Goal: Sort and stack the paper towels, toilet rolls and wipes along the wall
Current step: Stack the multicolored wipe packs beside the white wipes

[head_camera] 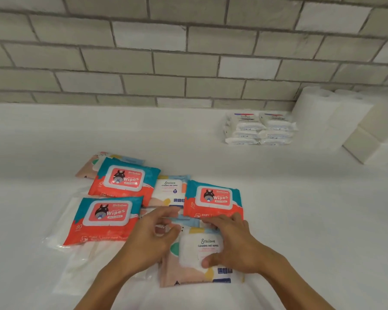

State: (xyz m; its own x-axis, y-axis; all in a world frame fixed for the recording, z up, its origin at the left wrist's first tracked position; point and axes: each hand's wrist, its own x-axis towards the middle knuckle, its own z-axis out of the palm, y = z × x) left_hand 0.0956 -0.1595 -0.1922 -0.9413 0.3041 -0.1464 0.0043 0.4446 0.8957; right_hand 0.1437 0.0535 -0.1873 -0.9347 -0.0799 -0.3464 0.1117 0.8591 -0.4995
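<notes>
Three red and teal wipes packs lie flat on the white counter: one at the left front (pixel 103 220), one behind it (pixel 124 177), one to the right (pixel 213 199). A pastel Stalove wipes pack (pixel 199 256) lies nearest me. My right hand (pixel 231 245) grips its right side, thumb on its lower edge. My left hand (pixel 152 238) holds its left edge, fingers curled. A second Stalove pack (pixel 169 189) sits among the red packs, and a third pastel pack (pixel 92 164) peeks out at the far left.
Small white wipes packs (pixel 259 128) are stacked in two columns against the grey brick wall (pixel 188 63). White paper towel rolls (pixel 318 117) stand right of them, with pale boxes (pixel 367 139) in front. Clear plastic packaging (pixel 63 224) lies under the left packs.
</notes>
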